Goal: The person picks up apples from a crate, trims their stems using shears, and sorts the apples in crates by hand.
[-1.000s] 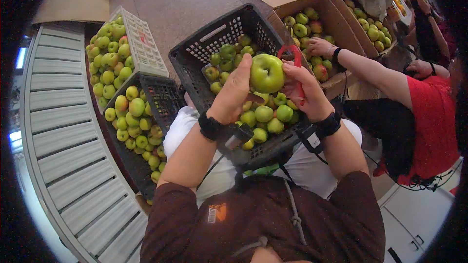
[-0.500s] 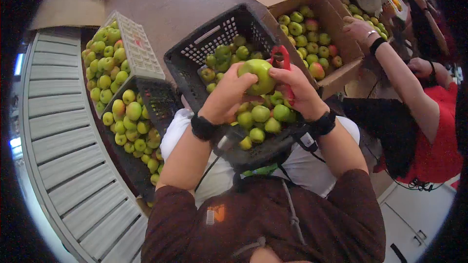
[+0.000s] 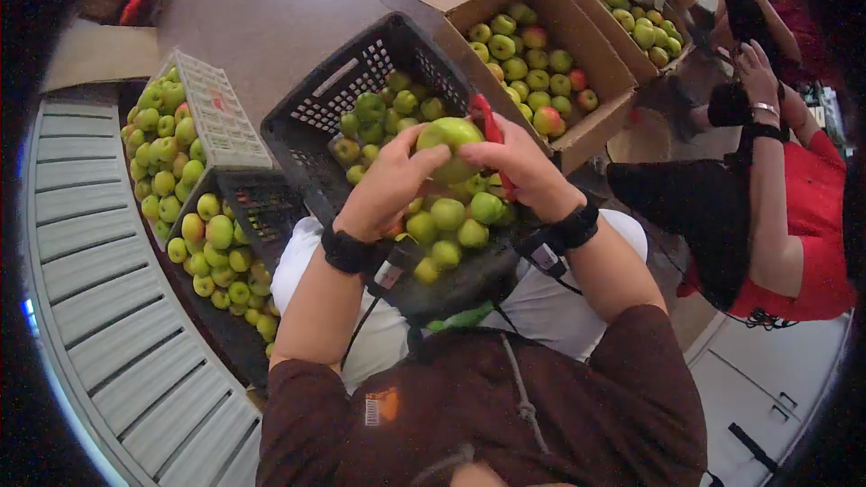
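A large green apple (image 3: 448,146) is held between my two hands above a black crate (image 3: 298,117) of green apples. My left hand (image 3: 388,182) grips its left side, thumb across the front. On the other side my right hand (image 3: 523,167) has its thumb on the apple and also holds a red-handled tool (image 3: 488,122), which sticks up past the fingers. The tool's working end cannot be made out. More green apples (image 3: 447,214) lie in the crate below my hands, and others sit in its far part.
Cardboard boxes (image 3: 591,137) of apples stand at the right, beside a co-worker in a red shirt (image 3: 816,216). At the left are a white crate (image 3: 225,113) and a black crate (image 3: 262,194) with apples, alongside a slatted grey conveyor (image 3: 99,280).
Both hands have turned the apple, so its hollow no longer faces me. The co-worker's hand has left the cardboard box and risen to the right. The view has shifted, moving the crates leftward.
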A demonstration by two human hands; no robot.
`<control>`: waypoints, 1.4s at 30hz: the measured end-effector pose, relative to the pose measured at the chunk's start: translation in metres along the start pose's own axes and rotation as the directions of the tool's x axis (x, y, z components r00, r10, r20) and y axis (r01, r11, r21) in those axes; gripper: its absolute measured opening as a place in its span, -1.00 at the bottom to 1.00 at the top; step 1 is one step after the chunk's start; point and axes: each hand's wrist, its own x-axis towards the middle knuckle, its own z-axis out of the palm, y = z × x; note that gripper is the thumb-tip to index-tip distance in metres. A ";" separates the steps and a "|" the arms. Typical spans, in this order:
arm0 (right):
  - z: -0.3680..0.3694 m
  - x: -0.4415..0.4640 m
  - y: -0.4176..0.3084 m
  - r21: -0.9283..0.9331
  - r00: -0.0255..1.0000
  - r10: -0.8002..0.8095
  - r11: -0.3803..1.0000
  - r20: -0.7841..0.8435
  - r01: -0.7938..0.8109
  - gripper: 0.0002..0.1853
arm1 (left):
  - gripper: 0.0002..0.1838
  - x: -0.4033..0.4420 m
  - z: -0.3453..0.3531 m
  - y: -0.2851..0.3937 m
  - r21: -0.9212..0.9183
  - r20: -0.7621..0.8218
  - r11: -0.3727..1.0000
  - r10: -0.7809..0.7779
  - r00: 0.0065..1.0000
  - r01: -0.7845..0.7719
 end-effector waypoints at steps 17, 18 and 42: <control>-0.263 0.105 0.070 -0.681 0.662 -0.174 0.098 -0.729 -0.725 -0.28 | -0.70 0.010 -0.028 0.029 -0.159 -0.323 0.962 0.161 0.933 -0.221; -0.262 0.110 0.076 -0.642 0.629 -0.138 0.093 -0.765 -0.761 -0.28 | -0.70 0.011 -0.029 0.031 -0.165 -0.336 0.962 0.153 0.930 -0.218; -0.192 0.109 0.031 -0.888 0.863 -0.224 0.028 -0.453 -0.459 -0.43 | -0.84 -0.010 -0.071 0.042 -0.134 -0.427 0.886 0.353 0.833 -0.444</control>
